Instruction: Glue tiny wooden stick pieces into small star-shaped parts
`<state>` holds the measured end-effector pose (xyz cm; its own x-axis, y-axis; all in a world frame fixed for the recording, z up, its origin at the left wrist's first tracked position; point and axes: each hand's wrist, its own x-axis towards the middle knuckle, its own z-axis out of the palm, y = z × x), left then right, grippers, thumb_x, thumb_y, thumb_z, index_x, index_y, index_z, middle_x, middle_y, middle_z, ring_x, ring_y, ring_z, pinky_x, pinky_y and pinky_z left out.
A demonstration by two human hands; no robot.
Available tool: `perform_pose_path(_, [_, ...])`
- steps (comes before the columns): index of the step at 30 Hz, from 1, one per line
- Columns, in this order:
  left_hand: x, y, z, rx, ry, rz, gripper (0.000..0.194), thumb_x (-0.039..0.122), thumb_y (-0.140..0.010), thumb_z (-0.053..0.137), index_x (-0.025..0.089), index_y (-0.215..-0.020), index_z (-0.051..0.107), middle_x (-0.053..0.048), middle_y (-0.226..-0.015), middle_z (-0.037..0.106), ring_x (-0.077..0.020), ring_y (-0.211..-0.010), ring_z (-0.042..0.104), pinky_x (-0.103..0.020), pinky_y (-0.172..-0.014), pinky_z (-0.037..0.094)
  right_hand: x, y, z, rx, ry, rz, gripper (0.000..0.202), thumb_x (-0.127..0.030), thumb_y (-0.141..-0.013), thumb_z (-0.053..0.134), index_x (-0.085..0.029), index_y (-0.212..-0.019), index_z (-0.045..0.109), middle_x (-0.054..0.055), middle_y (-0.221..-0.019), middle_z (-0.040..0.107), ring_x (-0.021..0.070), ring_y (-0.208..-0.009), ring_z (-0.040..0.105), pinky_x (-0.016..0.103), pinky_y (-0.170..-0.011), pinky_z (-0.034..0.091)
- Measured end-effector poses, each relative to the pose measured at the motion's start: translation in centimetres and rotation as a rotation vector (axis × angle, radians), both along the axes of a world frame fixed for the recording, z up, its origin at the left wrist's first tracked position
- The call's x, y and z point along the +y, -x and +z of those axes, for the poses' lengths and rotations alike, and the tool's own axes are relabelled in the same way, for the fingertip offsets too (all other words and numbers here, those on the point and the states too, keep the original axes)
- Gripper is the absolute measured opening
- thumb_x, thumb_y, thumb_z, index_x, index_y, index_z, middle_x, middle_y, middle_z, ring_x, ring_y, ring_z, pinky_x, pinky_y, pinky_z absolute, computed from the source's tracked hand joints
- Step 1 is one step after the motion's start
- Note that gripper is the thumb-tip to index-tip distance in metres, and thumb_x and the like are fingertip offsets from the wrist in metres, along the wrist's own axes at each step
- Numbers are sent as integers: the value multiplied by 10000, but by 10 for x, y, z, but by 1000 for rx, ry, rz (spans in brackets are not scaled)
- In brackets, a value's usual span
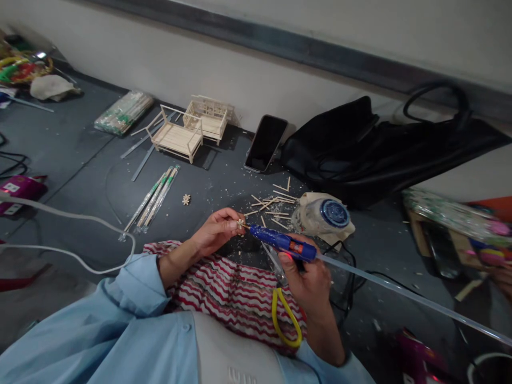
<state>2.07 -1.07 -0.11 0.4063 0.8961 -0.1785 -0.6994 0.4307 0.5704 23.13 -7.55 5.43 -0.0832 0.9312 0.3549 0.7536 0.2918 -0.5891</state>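
My right hand (308,277) is wrapped round a blue hot glue gun (276,240), with a long clear glue stick (380,280) sticking out of its back end. The gun's nozzle points left and meets a small wooden flower-shaped piece (240,224). Thumb and fingers of my left hand (218,229) pinch that piece. A similar wooden flower (186,199) lies on the table to the left. Short cut sticks (276,205) are scattered beyond the gun. On my lap, a striped cloth (232,285) carries a yellow-handled tool (286,320).
Two miniature wooden benches (178,140) stand near the wall, beside a propped phone (266,143). A black bag (360,149) leans at the back right. A jar with a blue lid (335,213) sits near my right hand. Wrapped sticks (154,197) lie at left, near a white cable (80,213).
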Motion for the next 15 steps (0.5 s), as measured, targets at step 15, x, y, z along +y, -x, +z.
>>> perform_pose_path(15, [1, 0, -1, 5, -17, -8, 271, 225, -609, 880, 153, -768, 673, -9, -812, 677, -102, -698, 629, -247, -720, 485, 1, -2, -3, -43, -45, 13, 291, -465, -961, 482, -234, -1084, 611, 96, -1036, 717, 268, -961, 687, 413, -838, 550])
